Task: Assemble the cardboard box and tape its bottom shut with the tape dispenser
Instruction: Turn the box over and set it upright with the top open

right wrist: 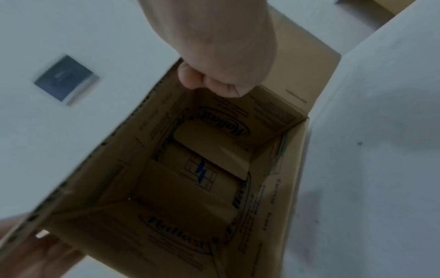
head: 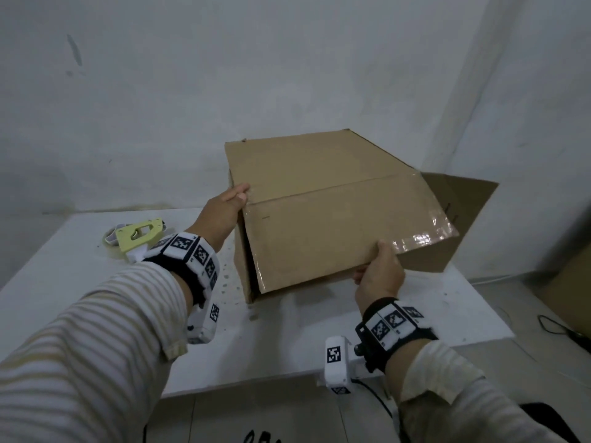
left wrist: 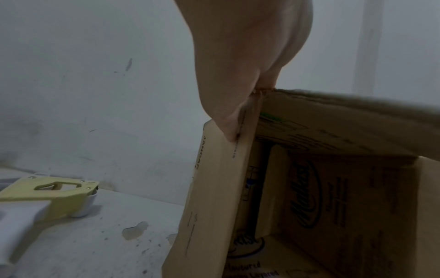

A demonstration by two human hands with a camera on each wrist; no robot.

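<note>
A plain brown cardboard box (head: 335,203) sits tilted on the white table (head: 96,282), with its open side toward me. A seam runs across its upper face, and shiny clear tape (head: 425,238) covers the right end. My left hand (head: 235,203) grips the box's upper left corner, thumb on top; in the left wrist view the left hand (left wrist: 238,94) pinches the side panel's edge. My right hand (head: 377,266) grips the near panel's front edge; its curled fingers (right wrist: 214,80) show in the right wrist view. Both wrist views look into the printed inside of the box (right wrist: 190,188). The yellow-green tape dispenser (head: 140,235) lies on the table left of the box, untouched.
One box flap (head: 460,193) sticks out to the right rear. A white wall stands close behind the table. More cardboard (head: 572,282) and black cables (head: 556,327) lie on the floor to the right. Bare tabletop shows in front of the box.
</note>
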